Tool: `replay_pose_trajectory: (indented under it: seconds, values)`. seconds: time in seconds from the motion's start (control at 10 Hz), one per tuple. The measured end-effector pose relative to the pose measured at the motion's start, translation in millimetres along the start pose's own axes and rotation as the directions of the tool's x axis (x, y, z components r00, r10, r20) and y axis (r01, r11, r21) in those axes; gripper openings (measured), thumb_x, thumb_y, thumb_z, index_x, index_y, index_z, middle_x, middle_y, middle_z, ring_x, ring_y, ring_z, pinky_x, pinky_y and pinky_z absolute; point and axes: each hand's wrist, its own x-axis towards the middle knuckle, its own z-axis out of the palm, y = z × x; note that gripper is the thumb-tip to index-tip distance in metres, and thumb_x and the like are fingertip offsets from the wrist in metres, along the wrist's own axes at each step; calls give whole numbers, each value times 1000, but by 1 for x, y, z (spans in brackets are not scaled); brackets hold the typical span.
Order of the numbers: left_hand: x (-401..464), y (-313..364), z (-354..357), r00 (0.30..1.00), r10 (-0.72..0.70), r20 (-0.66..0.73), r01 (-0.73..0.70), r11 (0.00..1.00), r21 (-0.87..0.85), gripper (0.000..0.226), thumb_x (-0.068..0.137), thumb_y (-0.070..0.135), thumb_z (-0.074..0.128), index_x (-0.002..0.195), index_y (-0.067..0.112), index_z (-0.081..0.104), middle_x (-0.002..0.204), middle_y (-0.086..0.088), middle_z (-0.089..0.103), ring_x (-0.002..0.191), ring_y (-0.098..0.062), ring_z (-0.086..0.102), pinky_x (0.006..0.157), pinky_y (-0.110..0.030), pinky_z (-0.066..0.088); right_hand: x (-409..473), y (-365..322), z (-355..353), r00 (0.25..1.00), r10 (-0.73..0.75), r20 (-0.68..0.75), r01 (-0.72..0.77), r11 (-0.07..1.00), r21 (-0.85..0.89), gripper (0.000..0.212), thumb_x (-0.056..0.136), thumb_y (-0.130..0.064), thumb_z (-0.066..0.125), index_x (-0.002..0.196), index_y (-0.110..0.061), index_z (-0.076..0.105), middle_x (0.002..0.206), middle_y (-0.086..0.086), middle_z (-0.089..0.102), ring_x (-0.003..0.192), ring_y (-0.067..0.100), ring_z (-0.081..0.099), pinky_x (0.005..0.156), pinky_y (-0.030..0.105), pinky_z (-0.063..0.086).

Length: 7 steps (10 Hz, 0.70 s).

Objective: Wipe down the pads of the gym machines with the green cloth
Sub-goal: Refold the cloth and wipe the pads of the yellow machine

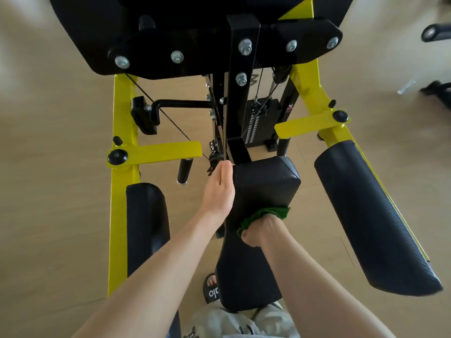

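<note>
A yellow-framed gym machine stands below me with black pads. The upright centre pad (266, 181) sits above the seat pad (246, 272). My left hand (220, 189) grips the left edge of the centre pad, thumb up near its top. My right hand (262, 230) presses the bunched green cloth (264, 214) against the lower front of that pad, where it meets the seat. Most of the cloth is hidden under my fingers. A long arm pad (373, 215) lies at the right and another arm pad (146, 223) at the left.
Yellow frame rails (119, 167) run down both sides, with cables and a black weight stack (264, 123) behind the centre post. A large black plate with bolts (195, 40) overhangs at the top. My sandalled foot (212, 287) stands on the wooden floor. Other equipment (436, 32) sits far right.
</note>
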Motion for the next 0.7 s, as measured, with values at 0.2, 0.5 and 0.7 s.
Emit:
replay_pose_trajectory:
  seconds: [0.2,0.5,0.7]
  values:
    - [1,-1,0,1000,-6,-10,5,999,-34,43,111,31,35,136,4,56,119,-3,65,124,-15,58,104,-19,43,-65,7,-6,873,-473,-117,487,848,211,41,106,-31,37,143,-17,47,140,8,56,125,31,53,101,41,42]
    - [2,-1,-8,982,-120,143,151,961,-231,20,106,26,45,90,15,50,96,-17,55,89,-27,58,81,-27,53,-73,62,-28,-138,-782,608,869,-390,-304,30,100,-43,43,86,-17,41,86,2,52,80,24,49,70,38,43]
    - [-6,2,-9,987,-82,137,111,969,-221,32,111,27,34,88,13,50,82,-12,52,73,-19,60,67,-19,53,-57,42,-24,-399,-655,642,710,-664,-236,40,102,-45,39,81,-11,42,78,8,49,71,23,41,67,35,37]
